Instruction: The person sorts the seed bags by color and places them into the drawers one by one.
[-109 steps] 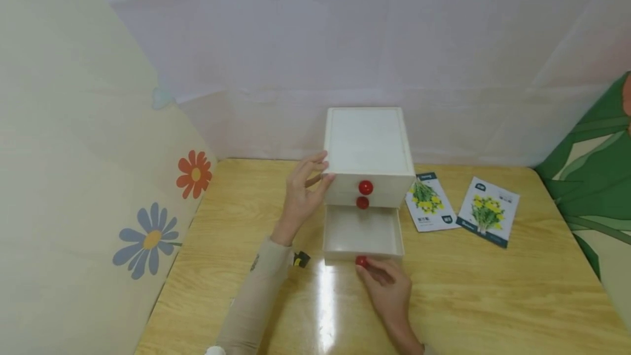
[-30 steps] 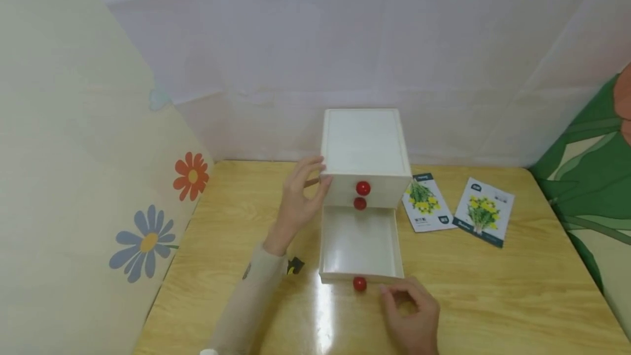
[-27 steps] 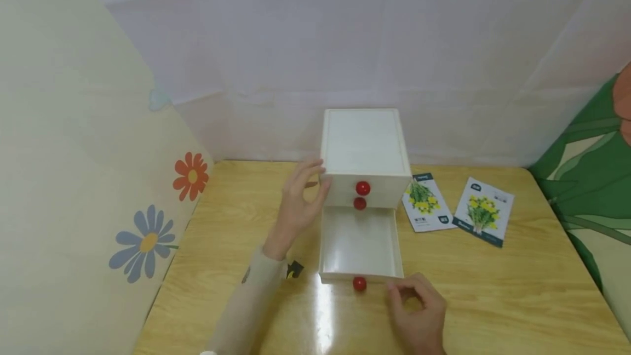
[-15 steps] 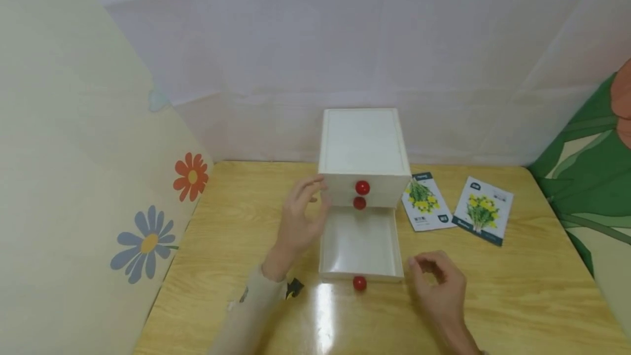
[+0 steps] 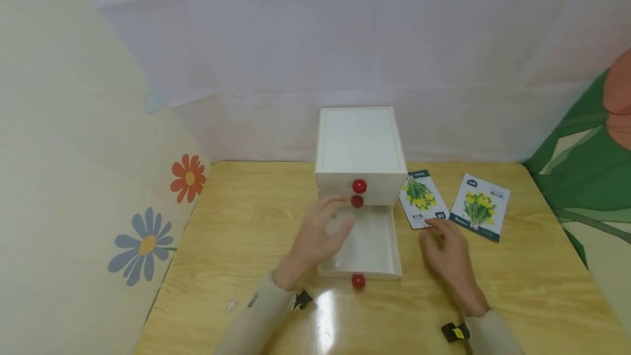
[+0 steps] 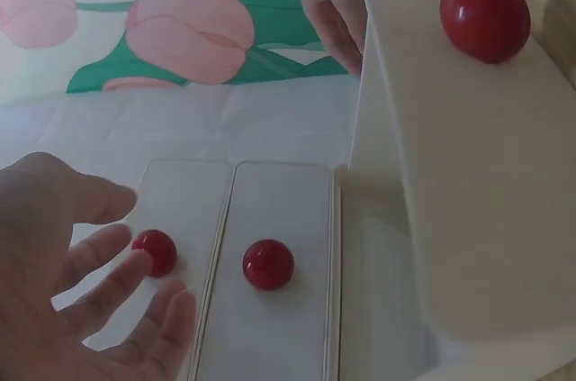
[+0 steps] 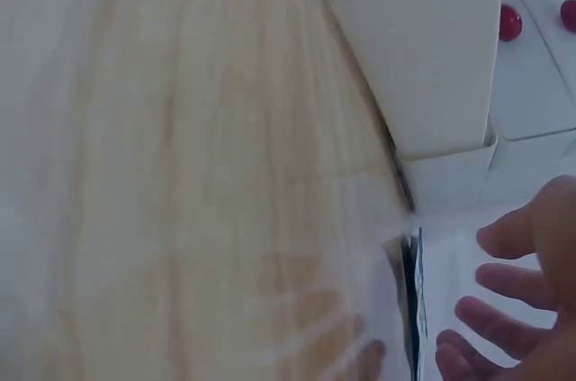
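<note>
A small white drawer cabinet with red knobs stands at the table's back. Its bottom drawer is pulled out, and its visible floor is bare. My left hand hovers over the drawer's left side with loosely bent fingers, holding nothing; in the left wrist view its fingers are spread before the upper knobs. To the cabinet's right, my right hand reaches to the near edge of a flower-pictured packet. In the right wrist view the packet appears edge-on, apart from the slightly bent fingers.
A second similar packet lies farther right, close beside the first. The pulled-out drawer's red knob juts toward me. A pale curtain hangs behind the table, and a flower-printed panel borders the left side.
My right hand pulled the bottom drawer farther out by its knob, let go, and moved right and forward to the nearer packet. My left hand left the cabinet's side and moved over the drawer.
</note>
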Demonstrator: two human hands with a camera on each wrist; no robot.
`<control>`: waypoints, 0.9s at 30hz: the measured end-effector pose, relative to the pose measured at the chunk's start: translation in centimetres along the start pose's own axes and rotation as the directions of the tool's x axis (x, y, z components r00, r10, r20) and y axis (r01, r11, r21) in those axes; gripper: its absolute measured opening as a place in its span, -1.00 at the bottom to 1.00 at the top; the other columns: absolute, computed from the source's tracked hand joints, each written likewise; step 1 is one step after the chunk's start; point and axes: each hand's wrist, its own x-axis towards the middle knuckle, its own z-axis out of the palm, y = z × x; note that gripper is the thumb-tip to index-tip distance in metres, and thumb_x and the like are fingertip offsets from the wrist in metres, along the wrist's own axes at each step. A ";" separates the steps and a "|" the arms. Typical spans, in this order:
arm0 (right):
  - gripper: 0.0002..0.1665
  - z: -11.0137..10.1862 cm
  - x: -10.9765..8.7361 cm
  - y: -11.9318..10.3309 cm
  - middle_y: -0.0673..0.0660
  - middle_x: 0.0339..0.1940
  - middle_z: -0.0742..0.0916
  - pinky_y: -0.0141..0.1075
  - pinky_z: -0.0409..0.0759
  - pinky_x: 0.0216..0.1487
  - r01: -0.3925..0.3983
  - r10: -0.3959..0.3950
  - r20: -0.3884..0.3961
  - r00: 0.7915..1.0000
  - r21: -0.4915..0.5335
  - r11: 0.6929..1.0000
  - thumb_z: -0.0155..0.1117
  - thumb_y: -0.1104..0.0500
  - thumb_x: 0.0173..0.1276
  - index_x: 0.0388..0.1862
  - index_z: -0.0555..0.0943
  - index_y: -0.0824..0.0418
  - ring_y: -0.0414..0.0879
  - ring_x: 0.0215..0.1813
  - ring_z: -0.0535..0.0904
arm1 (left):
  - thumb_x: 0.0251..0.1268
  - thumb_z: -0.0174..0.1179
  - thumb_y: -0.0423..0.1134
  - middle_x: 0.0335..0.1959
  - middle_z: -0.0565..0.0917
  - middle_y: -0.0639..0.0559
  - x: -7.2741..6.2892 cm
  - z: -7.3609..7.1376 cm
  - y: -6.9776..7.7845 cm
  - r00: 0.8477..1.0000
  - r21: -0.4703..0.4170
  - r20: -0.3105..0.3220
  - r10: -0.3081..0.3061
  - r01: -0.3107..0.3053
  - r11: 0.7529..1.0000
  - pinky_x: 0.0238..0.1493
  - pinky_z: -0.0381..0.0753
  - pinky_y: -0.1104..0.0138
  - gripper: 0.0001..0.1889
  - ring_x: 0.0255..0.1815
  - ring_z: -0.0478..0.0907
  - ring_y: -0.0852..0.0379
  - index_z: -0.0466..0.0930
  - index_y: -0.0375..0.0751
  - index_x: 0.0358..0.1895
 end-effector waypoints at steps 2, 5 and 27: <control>-0.64 0.0 0.4 0.6 0.49 0.22 0.65 0.28 0.51 0.31 0.015 -0.014 0.064 0.998 -0.019 1.000 0.34 0.34 0.48 0.18 0.65 0.50 0.41 0.30 0.52 | 0.46 0.35 -0.27 0.30 0.67 -0.13 -0.2 0.4 0.1 0.995 0.002 0.080 -0.057 0.057 0.998 0.15 0.80 0.21 -0.68 0.32 0.63 -0.01 0.66 -0.24 0.20; -0.60 -0.1 0.8 1.1 0.58 0.28 0.59 0.48 0.36 0.38 0.029 -0.023 0.134 0.991 -0.047 0.998 0.30 0.33 0.51 0.23 0.61 0.56 0.53 0.37 0.43 | 0.52 0.32 -0.19 0.37 0.64 -0.04 -0.3 0.9 0.1 0.972 0.015 0.193 -0.132 0.132 0.991 0.23 0.75 0.26 -0.67 0.36 0.59 0.06 0.65 -0.14 0.25; -0.59 -1.2 -1.6 0.5 0.58 0.28 0.61 0.51 0.37 0.30 0.009 0.032 0.228 0.973 -0.175 0.985 0.39 0.23 0.46 0.12 0.68 0.54 0.53 0.32 0.47 | 0.61 0.23 0.00 0.39 0.62 0.12 1.8 4.3 1.7 0.846 0.153 0.501 -0.184 0.123 0.981 0.52 0.53 0.26 -0.68 0.43 0.54 0.15 0.65 0.00 0.25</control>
